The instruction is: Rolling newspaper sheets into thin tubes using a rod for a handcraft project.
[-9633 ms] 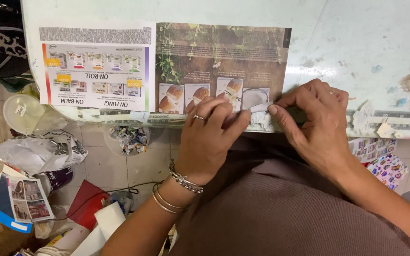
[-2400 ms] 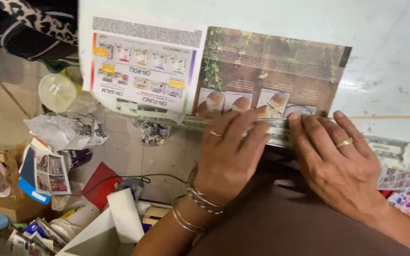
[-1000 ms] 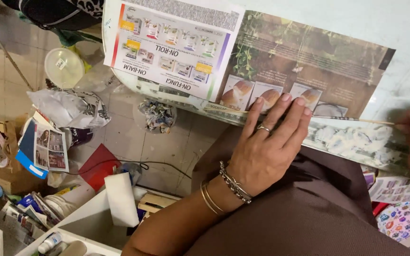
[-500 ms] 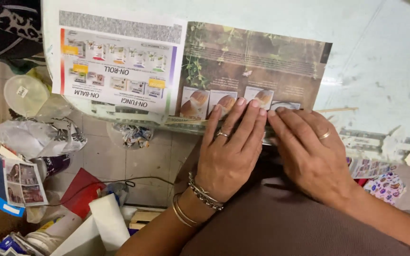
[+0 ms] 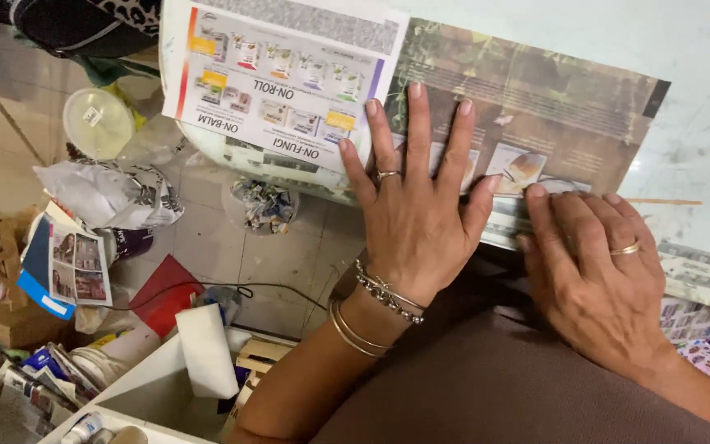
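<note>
At far left on the tiled floor [image 5: 289,255], a heap of clutter: round clear plastic lid [image 5: 98,122], crumpled white bag [image 5: 108,193], photo leaflet [image 5: 76,265], red sheet [image 5: 166,292]. Lower left, an open white box [image 5: 137,395] with a white foam block [image 5: 207,349] leaning on its rim; contents mostly cut off by the frame, only bottle tops visible. Small clear cup [image 5: 260,205] stuffed with paper scraps, just under the counter's edge. On the pale counter [image 5: 700,99], an opened magazine spread [image 5: 421,99], near edge overhanging toward the body. Left hand [image 5: 417,222] flat on it, fingers [image 5: 417,123] splayed apart, clamped on nothing. Right hand [image 5: 597,271] flat beside, fingers together, pressing a rolled strip of the paper [image 5: 700,275] at the counter's edge; roll partly hidden beneath. Thin wooden stick [image 5: 663,201] past the fingertips. Bare counter at upper right.
</note>
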